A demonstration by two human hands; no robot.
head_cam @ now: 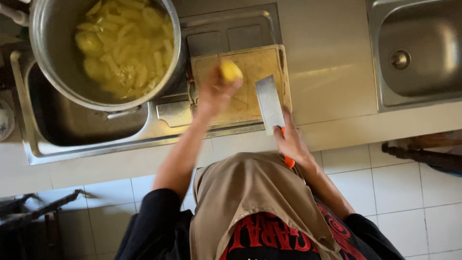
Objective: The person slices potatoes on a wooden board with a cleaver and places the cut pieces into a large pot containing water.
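My left hand (214,94) holds a peeled yellow potato (230,71) over the left part of a worn wooden cutting board (262,58). My right hand (290,142) grips the orange handle of a cleaver; its wide steel blade (269,103) lies flat on the board's near edge, pointing away from me. The potato and the blade are a short way apart.
A large steel pot (48,53) full of cut potato pieces (127,43) in water stands over the left sink (86,123). A second steel sink (418,48) is at the far right, with pale counter (327,62) between. White tiled floor lies below.
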